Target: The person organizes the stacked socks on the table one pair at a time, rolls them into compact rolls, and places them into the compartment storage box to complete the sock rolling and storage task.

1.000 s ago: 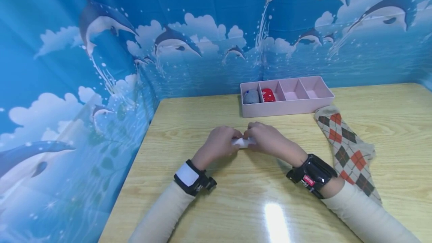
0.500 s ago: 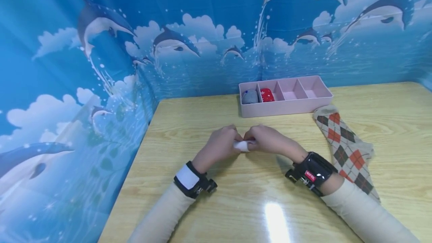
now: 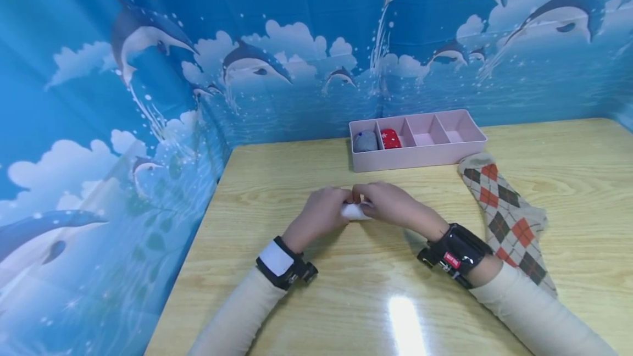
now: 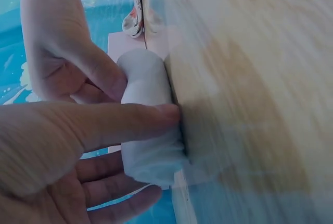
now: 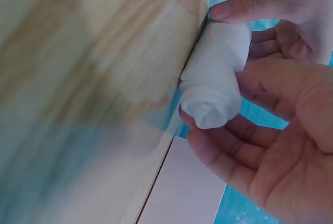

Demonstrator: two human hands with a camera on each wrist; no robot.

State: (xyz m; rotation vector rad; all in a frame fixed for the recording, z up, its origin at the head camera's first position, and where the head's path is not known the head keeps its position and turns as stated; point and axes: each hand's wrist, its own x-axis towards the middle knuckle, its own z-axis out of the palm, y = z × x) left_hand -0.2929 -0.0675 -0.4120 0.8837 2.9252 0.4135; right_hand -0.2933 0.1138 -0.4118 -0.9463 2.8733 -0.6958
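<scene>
A white sock (image 3: 353,212), rolled into a tight cylinder, lies on the wooden table in front of me. My left hand (image 3: 323,210) grips one end; in the left wrist view its thumb (image 4: 151,120) lies across the roll, with the fingers on the far side. At the other end my right hand (image 3: 390,202) holds the roll between thumb and fingers. The spiral end of the white sock (image 5: 210,112) shows in the right wrist view, with right fingertips (image 5: 200,143) under it. Parts of the roll are hidden by both hands.
Behind the hands stands a pink box (image 3: 420,158) with several compartments. A grey bundle (image 3: 366,141) and a red patterned bundle (image 3: 390,139) sit in its left compartments. An argyle sock (image 3: 509,213) lies flat at the right, beside the right forearm. A dolphin-print curtain (image 3: 296,70) hangs behind.
The fingers of both hands have shifted slightly on the white roll, the right fingers lifting and re-placing at its end. The box and the argyle sock stay put.
</scene>
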